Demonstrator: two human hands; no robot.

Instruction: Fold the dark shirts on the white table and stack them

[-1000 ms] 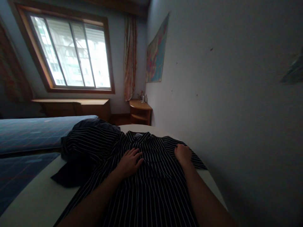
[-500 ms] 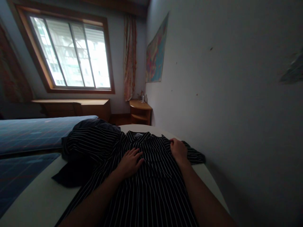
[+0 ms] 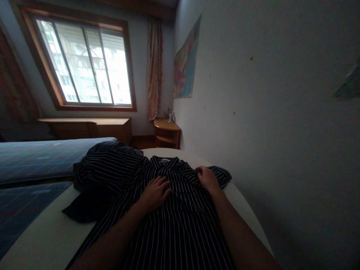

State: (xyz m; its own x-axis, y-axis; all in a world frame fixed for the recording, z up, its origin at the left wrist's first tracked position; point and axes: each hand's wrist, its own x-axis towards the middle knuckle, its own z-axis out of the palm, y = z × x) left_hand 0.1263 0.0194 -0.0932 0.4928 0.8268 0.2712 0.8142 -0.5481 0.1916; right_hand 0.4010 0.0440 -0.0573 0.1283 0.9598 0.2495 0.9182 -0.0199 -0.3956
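A black shirt with thin white stripes (image 3: 180, 228) lies spread over a round white table, its collar pointing away from me. My left hand (image 3: 155, 193) rests on the shirt's chest, palm down with the fingers spread. At the right shoulder, my right hand (image 3: 207, 179) pinches the cloth between thumb and fingers. The right sleeve (image 3: 221, 175) sticks out beyond that hand toward the wall. On the left, the other sleeve (image 3: 109, 168) lies over a heap of dark cloth (image 3: 87, 206).
The white table (image 3: 47, 232) has a curved edge close to the wall on the right. Left of it is a bed with a blue checked mattress (image 3: 42, 159). A wooden desk (image 3: 112, 127) and a corner shelf (image 3: 167, 125) stand near the window.
My right hand has moved slightly left, drawing the shoulder and right sleeve inward, and the cloth there is more bunched. My left hand stays in place.
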